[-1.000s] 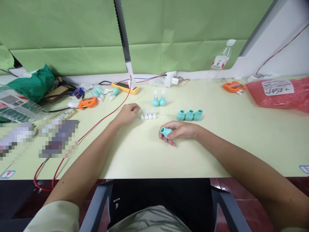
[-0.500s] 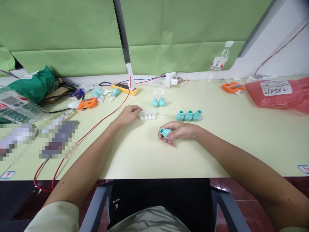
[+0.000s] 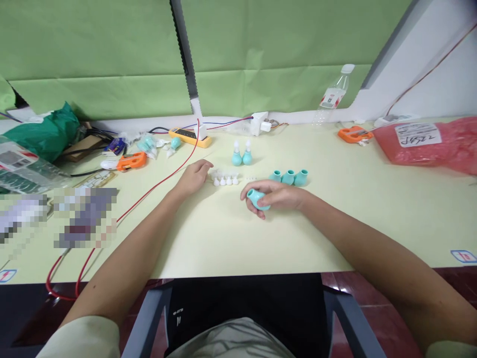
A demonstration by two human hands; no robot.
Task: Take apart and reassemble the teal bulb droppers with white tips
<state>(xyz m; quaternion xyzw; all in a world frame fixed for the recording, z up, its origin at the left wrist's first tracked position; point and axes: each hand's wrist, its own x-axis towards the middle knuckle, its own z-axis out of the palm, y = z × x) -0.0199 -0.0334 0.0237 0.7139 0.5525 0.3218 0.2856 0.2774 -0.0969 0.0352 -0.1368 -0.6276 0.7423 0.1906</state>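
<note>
We hold one turquoise bulb [image 3: 260, 200], open at its neck, tilted in our right hand [image 3: 274, 195]. Near our left hand [image 3: 194, 177], small white pieces [image 3: 226, 181] stand in a row.

The counter [image 3: 223, 248] lies bare in front between the forearms; white nozzles [image 3: 225, 181] and teal bulbs [image 3: 288, 177] block straight ahead.

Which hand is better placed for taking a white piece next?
Probably left: the left hand is close beside the white pieces, while the right hand holds a teal bulb. Whether the left is empty, I cannot tell.
</note>
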